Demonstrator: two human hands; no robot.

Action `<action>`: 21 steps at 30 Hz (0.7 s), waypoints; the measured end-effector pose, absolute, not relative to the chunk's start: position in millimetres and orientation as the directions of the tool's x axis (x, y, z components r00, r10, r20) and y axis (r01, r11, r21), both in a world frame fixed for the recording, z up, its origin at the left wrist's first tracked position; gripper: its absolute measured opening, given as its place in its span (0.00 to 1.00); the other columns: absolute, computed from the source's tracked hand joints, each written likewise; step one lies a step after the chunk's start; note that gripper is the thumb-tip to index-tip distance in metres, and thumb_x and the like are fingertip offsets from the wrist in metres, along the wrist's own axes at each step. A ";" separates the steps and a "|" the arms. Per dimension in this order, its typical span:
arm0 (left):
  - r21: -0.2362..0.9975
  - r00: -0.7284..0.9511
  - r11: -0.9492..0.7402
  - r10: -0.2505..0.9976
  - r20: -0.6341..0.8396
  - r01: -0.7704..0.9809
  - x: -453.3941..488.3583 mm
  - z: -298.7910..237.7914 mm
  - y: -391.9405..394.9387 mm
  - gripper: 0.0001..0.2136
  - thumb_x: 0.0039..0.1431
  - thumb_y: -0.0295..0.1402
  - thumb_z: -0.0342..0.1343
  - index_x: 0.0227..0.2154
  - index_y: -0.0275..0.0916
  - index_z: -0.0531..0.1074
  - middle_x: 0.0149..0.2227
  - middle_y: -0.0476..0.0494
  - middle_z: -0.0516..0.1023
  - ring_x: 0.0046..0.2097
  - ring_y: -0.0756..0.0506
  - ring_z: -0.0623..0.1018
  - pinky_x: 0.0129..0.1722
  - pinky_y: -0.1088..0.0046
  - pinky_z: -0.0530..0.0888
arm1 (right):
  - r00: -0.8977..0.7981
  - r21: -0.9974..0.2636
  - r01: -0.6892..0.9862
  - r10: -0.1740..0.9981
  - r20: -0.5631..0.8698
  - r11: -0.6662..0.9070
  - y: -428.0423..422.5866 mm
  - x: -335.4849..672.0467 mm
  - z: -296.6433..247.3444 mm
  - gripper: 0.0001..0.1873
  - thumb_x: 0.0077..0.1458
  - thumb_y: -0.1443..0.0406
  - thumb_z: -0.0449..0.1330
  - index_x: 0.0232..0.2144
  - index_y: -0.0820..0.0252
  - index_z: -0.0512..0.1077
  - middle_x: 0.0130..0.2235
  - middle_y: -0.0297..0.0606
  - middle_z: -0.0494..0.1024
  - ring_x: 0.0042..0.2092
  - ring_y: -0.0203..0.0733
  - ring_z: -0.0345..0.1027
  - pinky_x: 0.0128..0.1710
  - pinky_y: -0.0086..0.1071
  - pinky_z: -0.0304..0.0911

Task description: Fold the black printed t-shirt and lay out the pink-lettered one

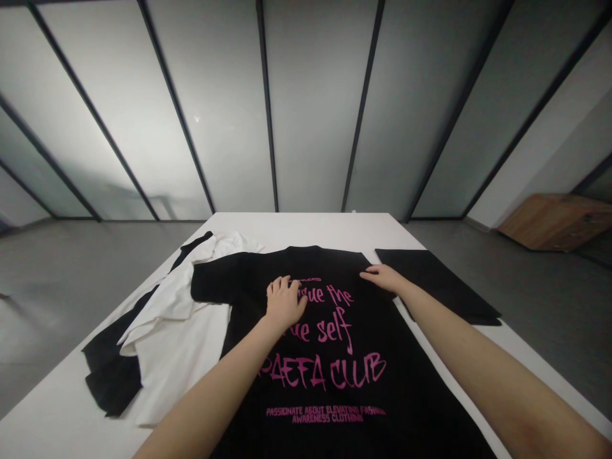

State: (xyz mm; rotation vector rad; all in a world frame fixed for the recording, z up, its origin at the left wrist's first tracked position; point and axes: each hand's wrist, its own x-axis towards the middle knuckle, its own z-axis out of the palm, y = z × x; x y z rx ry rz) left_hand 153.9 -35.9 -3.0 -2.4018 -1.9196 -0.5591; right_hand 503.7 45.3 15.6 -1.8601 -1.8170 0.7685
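Note:
A black T-shirt (335, 395) with pink lettering lies spread out, its collar at the far end and its left sleeve stretched to the side. My left hand (284, 301) rests palm down on the upper print, fingers apart, covering some letters. At the shirt's right shoulder, my right hand (384, 278) touches the cloth with its fingers stretched out to the left. The right sleeve does not show spread out; part of that side is behind my hand and forearm. The shirt's lower end runs out of view.
On the left of the white table (335, 226) lie a loose white garment (186, 357) and a black garment (115, 376) partly under it. A flat folded black cloth (440, 280) lies on the right. Beyond stand frosted panels (310, 115) and a wooden cabinet (557, 220).

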 end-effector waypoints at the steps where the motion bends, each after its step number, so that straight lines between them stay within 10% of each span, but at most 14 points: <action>1: 0.191 0.198 -0.262 0.934 0.296 0.946 156.1 -10.4 -41.5 0.16 0.68 0.43 0.56 0.53 0.43 0.76 0.63 0.34 0.73 0.65 0.30 0.67 0.64 0.46 0.63 | -0.007 -0.600 0.799 0.997 -0.077 -0.040 43.4 498.1 14.8 0.14 0.55 0.54 0.69 0.37 0.57 0.85 0.47 0.44 0.84 0.54 0.55 0.76 0.58 0.40 0.66; 10: 0.216 0.227 -0.290 0.935 0.273 0.932 144.4 -19.7 -52.4 0.15 0.70 0.39 0.54 0.54 0.43 0.75 0.61 0.36 0.75 0.62 0.33 0.71 0.63 0.48 0.65 | 0.159 -0.116 0.982 0.983 0.089 -0.149 -12.0 452.2 10.1 0.19 0.64 0.56 0.63 0.56 0.51 0.78 0.61 0.56 0.66 0.56 0.66 0.70 0.51 0.50 0.67; 21: 0.238 0.225 -0.285 0.942 0.249 0.928 144.0 -20.1 -50.2 0.15 0.70 0.40 0.53 0.55 0.43 0.75 0.62 0.36 0.74 0.63 0.34 0.70 0.64 0.47 0.64 | -0.170 -0.257 0.948 0.982 0.084 0.186 -26.3 434.4 20.7 0.09 0.65 0.67 0.59 0.47 0.54 0.72 0.44 0.39 0.79 0.43 0.45 0.75 0.38 0.32 0.61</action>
